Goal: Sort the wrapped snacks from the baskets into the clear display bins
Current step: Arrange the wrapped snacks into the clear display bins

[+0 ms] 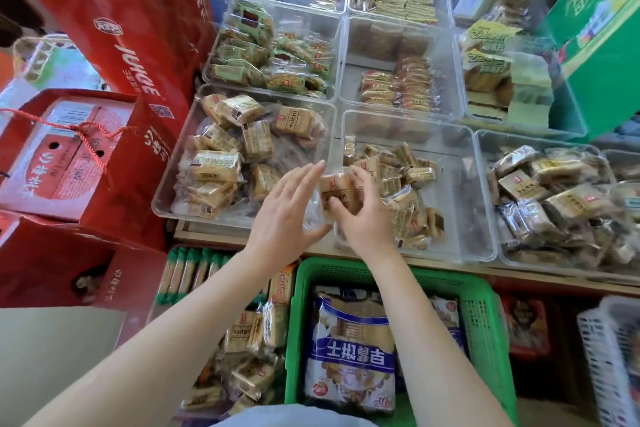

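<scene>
Right now a tan wrapped snack [337,191] sits in the right hand [360,218], held above the shared walls of two clear display bins at the near edge of the table [519,279]. The right fingers [360,180] curl round the packet's top and right side and pinch it; its long axis runs roughly away from the person, tilted a little. The left hand [287,215] is just beside the packet on its left, fingers straight and spread, thumb low, holding nothing; whether the fingertips touch the wrapper I cannot tell.

The packet's tan wrapper looks like those in the left bin [162,199], though the centre bin [483,218] under the right hand holds smaller tan packets too, so the sort turns on whether it goes left or straight down. The right hand carries it; the left is nearer the left bin.

Below the table, a green basket [485,319] holds a large blue-and-white bag [353,354], with loose packets [256,333] heaped to its left.
</scene>
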### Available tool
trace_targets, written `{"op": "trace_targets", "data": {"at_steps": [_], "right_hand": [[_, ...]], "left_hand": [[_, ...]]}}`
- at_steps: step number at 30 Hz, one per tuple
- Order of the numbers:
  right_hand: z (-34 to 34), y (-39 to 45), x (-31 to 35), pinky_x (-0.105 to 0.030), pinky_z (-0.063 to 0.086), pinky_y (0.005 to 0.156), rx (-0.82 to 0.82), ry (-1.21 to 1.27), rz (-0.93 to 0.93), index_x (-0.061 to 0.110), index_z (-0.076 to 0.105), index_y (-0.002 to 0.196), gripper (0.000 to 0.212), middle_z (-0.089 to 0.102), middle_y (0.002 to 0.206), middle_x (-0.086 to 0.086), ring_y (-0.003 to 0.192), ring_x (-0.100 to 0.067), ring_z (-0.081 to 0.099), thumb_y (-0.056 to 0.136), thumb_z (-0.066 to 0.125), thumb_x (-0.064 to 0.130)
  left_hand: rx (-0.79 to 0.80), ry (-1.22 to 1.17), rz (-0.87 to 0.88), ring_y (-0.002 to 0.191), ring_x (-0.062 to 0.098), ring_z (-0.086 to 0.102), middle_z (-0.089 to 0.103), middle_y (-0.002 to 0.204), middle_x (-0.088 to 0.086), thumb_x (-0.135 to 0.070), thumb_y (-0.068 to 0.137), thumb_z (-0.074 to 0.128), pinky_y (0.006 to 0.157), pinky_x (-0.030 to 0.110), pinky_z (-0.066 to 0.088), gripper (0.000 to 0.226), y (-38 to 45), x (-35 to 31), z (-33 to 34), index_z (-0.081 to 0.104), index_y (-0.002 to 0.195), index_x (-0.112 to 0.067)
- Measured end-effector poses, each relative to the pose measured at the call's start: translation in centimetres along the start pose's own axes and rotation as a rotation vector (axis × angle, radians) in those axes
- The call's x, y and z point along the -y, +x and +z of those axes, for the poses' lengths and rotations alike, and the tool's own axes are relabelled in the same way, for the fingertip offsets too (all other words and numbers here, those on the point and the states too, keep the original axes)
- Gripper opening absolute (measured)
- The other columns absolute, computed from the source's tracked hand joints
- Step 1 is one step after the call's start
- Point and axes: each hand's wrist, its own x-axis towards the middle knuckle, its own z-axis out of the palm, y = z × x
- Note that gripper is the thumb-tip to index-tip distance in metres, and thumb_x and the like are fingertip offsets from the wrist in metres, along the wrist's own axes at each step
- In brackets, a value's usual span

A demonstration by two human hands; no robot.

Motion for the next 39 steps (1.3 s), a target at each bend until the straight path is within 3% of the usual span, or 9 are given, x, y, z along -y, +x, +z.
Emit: {"op": "trace_targets", "data": {"at_steps": [3,5,9,17,25,28,32,36,39], "right_hand": [[-2.3,2.9,-0.9,-0.026,0.055,0.08,-0.369,-0.266,-0.088,0.019,0.045,0.143,0.048,0.063,0.125,-0.002,0.101,-0.012,0.06,0.097,0.06,0.015],[-3.5,5.5,-2.2,-0.043,0.053,0.098,-0.468,-0.414,-0.097,0.016,0.041,0.148,0.051,0.054,0.141,-0.011,0.125,-0.024,0.053,0.099,0.053,0.009],[-3.7,8.1,-5.1,-0.054,0.012,0.124,-0.008,-0.693,0.142,0.02,0.038,0.152,0.055,0.02,0.165,-0.012,0.153,-0.028,0.011,0.104,0.032,0.047],[2.1,3.0,-5.7,-0.052,0.011,0.123,-0.034,-0.777,-0.128,0.024,0.031,0.155,0.061,0.017,0.165,-0.011,0.152,-0.028,0.014,0.1,0.026,0.05],[2.0,2.9,-6.1,-0.055,0.017,0.121,-0.098,-0.687,-0.153,0.02,0.038,0.151,0.061,0.03,0.161,-0.008,0.15,-0.025,0.023,0.097,0.033,0.048],[1.6,2.6,-5.8,-0.053,0.015,0.122,-0.107,-0.57,-0.207,0.022,0.04,0.15,0.059,0.033,0.16,0.0,0.15,-0.017,0.023,0.098,0.032,0.049],[1.2,1.0,-3.6,-0.043,0.014,0.124,-0.009,-0.434,-0.349,0.022,0.037,0.151,0.064,0.036,0.158,0.002,0.151,-0.015,0.021,0.098,0.04,0.058],[0.8,0.2,-2.3,-0.041,0.052,0.096,-0.02,-0.388,-0.457,0.015,0.05,0.137,0.052,0.063,0.124,0.0,0.114,-0.019,0.059,0.093,0.064,0.039],[-0.5,1.8,-2.5,-0.034,0.057,0.066,-0.179,-0.417,-0.45,0.014,0.057,0.126,0.037,0.067,0.102,0.001,0.087,-0.015,0.062,0.096,0.063,0.036]], "left_hand": [[0.114,0.114,-0.164,0.149,0.025,0.021,0.026,0.161,0.008,-0.044,0.092,0.061,0.121,0.039,0.019,0.08,0.8,1.4,0.2,0.021,0.157,-0.02],[0.169,0.219,-0.22,0.15,0.026,0.016,0.022,0.162,0.01,-0.044,0.097,0.052,0.123,0.039,0.014,0.071,1.2,2.7,0.5,0.023,0.156,-0.017],[0.297,0.354,-0.289,0.152,0.027,0.011,0.018,0.164,0.011,-0.048,0.1,0.041,0.122,0.042,0.016,0.065,1.9,4.7,1.3,0.027,0.156,-0.018],[0.454,0.385,-0.418,0.15,0.041,0.002,0.018,0.162,0.015,-0.042,0.095,0.034,0.112,0.056,0.029,0.043,3.8,5.7,2.3,0.055,0.125,-0.02],[0.036,0.031,-0.287,0.103,0.023,0.056,0.052,0.127,0.006,-0.023,0.087,0.068,0.085,0.036,0.052,0.021,2.4,3.0,0.5,0.063,0.107,-0.018],[0.04,-0.269,-0.447,0.096,0.006,0.059,0.059,0.112,-0.012,-0.029,0.091,0.068,0.075,0.017,0.044,0.036,2.5,0.9,-1.5,0.055,0.125,-0.031],[0.12,-0.605,-0.604,0.088,0.015,0.066,0.068,0.101,-0.003,-0.036,0.085,0.073,0.071,0.027,0.052,0.032,3.1,-0.6,-2.8,0.058,0.111,-0.026],[0.158,-0.644,-0.53,0.092,0.014,0.066,0.068,0.098,-0.003,-0.05,0.071,0.072,0.077,0.029,0.056,0.04,3.6,-1.7,-2.5,0.066,0.103,-0.027],[0.12,-0.583,-0.496,0.104,0.007,0.061,0.062,0.115,-0.008,-0.055,0.076,0.07,0.089,0.029,0.052,0.057,3.6,-1.6,-2.4,0.057,0.125,-0.027]]}}
